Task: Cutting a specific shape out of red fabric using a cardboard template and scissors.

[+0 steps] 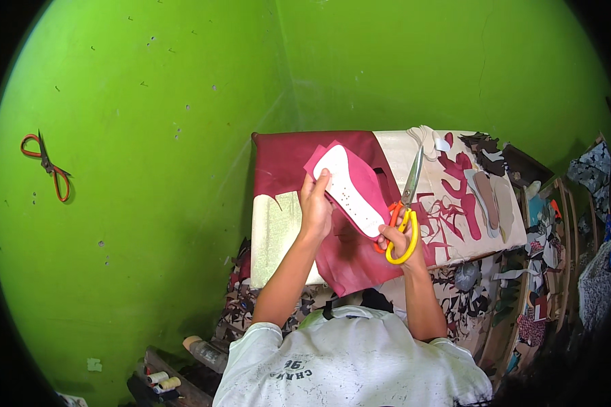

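"Pressure is best kept even on the white, sole-shaped template with small dark holes (344, 190), so that the crimson sheet material (371, 184) under it is not let slip."

"And the steel scissors with yellow and orange handles (407, 196)?"

"Their blades are pointed away from the wearer, and are best kept clear of the left fingers while the layers are turned."

"How are the hands set?"

"In the right hand (400, 240), partly curled, the scissor handles are held, and the template's lower end seems to be pinched by the thumb. By the left hand (315, 207), nearly closed, the template's left edge is clamped, thumb on top; the fingers beneath are hidden."

"Where is the template held?"

"Above the cream-topped table (396, 145), where a broad maroon sheet (299, 152) is spread and crimson offcuts (471, 216) are strewn. Farther off, orange-handled scissors (46, 164) are hung on the green wall (149, 183)."
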The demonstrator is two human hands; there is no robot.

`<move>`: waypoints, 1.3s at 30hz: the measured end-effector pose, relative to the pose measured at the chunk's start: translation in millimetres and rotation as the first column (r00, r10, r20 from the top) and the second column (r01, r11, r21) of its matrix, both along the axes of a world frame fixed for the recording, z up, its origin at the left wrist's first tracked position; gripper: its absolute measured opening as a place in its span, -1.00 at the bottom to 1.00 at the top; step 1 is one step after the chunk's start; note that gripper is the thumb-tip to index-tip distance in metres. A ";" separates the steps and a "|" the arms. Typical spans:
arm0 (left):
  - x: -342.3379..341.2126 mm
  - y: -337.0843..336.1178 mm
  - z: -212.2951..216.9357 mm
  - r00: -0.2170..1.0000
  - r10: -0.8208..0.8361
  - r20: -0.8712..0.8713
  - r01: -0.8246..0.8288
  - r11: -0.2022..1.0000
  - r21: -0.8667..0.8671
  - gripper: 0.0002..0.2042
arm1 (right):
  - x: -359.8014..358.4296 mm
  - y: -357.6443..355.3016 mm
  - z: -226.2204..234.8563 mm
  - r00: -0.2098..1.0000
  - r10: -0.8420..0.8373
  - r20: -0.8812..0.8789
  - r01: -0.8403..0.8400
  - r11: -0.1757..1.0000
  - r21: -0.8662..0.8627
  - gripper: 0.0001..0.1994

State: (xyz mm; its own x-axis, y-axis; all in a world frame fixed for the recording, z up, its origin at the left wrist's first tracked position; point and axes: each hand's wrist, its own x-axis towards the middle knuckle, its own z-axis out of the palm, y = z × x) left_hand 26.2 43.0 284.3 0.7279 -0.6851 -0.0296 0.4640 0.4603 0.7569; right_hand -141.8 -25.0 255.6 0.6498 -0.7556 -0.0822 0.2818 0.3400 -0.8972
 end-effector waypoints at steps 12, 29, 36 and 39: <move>-18.9 47.5 2.8 0.975 -0.220 0.038 0.221 0.975 -0.022 -0.64 | -54.3 -3.6 7.6 0.978 0.058 -0.200 -0.130 0.919 -0.371 -0.63; -31.9 43.9 -13.4 0.962 -0.110 0.251 0.098 0.993 0.061 -0.72 | -78.2 -2.8 -27.9 0.970 -0.032 -0.243 -0.057 0.935 -0.351 -0.59; -31.3 42.7 -18.8 0.945 0.012 0.325 -0.037 0.997 0.069 -0.76 | -70.2 5.7 -22.6 0.979 -0.013 -0.201 -0.052 0.948 -0.314 -0.59; -30.1 44.5 -13.3 0.972 0.009 0.234 -0.008 1.000 -0.003 -0.79 | -68.4 5.8 -21.4 0.981 -0.019 -0.193 -0.040 0.954 -0.297 -0.58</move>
State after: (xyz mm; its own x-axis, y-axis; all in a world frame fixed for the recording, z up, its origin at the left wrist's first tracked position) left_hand -3.9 87.6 271.0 0.7203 -0.6787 0.1431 0.2705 0.4648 0.8431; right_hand -210.2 -19.2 234.3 0.6520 -0.7579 0.0222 0.0927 0.0507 -0.9944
